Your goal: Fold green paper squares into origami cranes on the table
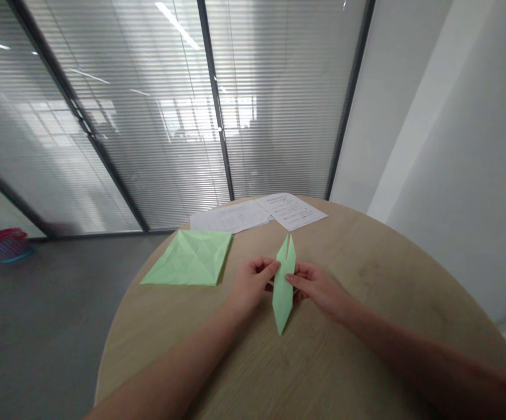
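Note:
A narrow folded green paper shape (284, 286), pointed at both ends and split at its far tip, stands over the round wooden table (366, 326). My left hand (253, 281) pinches its left edge near the middle. My right hand (314, 286) pinches the right edge at the same height. Both hands have fingers closed on the paper.
A creased, unfolded green paper square (189, 258) lies flat to the left of my hands. Two white printed sheets (257, 213) rest at the table's far edge. Glass walls with blinds stand behind; a red and blue basket (3, 244) sits on the floor far left.

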### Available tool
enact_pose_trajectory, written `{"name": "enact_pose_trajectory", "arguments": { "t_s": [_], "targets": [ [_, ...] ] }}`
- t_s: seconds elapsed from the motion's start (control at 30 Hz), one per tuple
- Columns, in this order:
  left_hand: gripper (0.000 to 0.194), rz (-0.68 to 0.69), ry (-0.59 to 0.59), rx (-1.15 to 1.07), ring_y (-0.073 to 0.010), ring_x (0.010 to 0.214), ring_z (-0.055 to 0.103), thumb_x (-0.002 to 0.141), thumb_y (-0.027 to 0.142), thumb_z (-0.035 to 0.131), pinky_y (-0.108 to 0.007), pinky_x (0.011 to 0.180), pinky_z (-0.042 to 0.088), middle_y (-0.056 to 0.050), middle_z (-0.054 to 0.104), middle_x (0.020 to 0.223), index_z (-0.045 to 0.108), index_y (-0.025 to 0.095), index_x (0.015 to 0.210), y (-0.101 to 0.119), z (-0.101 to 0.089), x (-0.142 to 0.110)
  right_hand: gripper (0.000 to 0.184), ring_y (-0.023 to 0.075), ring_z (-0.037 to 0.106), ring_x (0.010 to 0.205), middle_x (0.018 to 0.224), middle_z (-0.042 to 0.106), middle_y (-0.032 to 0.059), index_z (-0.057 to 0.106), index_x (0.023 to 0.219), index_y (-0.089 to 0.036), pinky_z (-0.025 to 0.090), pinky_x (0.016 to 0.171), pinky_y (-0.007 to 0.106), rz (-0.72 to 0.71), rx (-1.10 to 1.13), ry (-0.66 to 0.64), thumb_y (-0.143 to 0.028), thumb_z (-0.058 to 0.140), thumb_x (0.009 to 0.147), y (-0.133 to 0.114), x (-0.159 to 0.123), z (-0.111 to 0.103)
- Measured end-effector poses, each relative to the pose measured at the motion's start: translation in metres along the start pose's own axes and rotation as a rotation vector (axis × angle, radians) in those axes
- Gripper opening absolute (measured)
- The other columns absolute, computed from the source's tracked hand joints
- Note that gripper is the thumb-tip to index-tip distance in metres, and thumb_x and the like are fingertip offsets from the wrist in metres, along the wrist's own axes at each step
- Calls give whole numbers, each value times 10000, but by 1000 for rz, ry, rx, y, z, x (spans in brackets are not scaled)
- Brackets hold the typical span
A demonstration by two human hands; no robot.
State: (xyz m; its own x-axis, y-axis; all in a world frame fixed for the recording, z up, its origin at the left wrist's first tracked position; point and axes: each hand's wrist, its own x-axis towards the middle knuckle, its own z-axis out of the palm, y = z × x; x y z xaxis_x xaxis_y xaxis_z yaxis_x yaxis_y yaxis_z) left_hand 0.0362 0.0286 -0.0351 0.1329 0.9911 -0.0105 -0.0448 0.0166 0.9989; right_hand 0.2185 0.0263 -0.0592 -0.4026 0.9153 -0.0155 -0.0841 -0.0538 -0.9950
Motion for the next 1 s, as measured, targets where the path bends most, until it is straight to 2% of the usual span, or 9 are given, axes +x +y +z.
{"name": "enact_pose_trajectory", "arguments": {
  "t_s": [0.2,0.43,0.6,0.73,0.9,1.0],
  "targets": [
    [326,7,6,19,-156,631,643,733,464,817,-272,581,525,-31,699,717,706,161,778,0,1,-2,469,204,688,682,819,759,78,747,946,-153,539,630,322,13,-64,3,-584,807,772,2,0,0],
    [343,24,-30,0,-153,643,641,722,478,833,-273,611,525,-42,716,725,717,158,767,2,1,-2,389,187,655,675,773,737,46,745,891,-158,510,646,308,-1,-106,-42,-532,804,803,1,-2,-2],
    [352,50,-27,13,-143,625,620,718,485,840,-271,613,512,-25,688,693,700,162,735,4,1,-1,400,219,684,777,883,767,62,747,989,-177,523,709,335,-53,-64,-5,-535,791,816,4,-3,2],
    [354,37,-40,28,-137,607,602,717,485,841,-264,596,497,-13,665,668,698,161,734,5,2,-2,381,222,670,757,841,759,56,753,924,-180,503,708,338,-79,-147,27,-551,763,838,5,-2,2],
    [331,23,-115,77,-146,625,616,743,480,812,-270,610,493,-34,704,712,746,157,767,5,1,-2,349,227,665,775,849,761,55,772,899,-182,499,748,347,-82,-192,-25,-527,755,847,2,-2,-1],
    [315,18,-117,103,-148,623,611,739,463,814,-274,617,492,-37,701,696,746,156,731,5,0,-2,350,221,656,765,828,753,54,773,859,-182,496,739,339,-69,-200,-50,-531,768,839,2,-2,-2]
  ]
}}
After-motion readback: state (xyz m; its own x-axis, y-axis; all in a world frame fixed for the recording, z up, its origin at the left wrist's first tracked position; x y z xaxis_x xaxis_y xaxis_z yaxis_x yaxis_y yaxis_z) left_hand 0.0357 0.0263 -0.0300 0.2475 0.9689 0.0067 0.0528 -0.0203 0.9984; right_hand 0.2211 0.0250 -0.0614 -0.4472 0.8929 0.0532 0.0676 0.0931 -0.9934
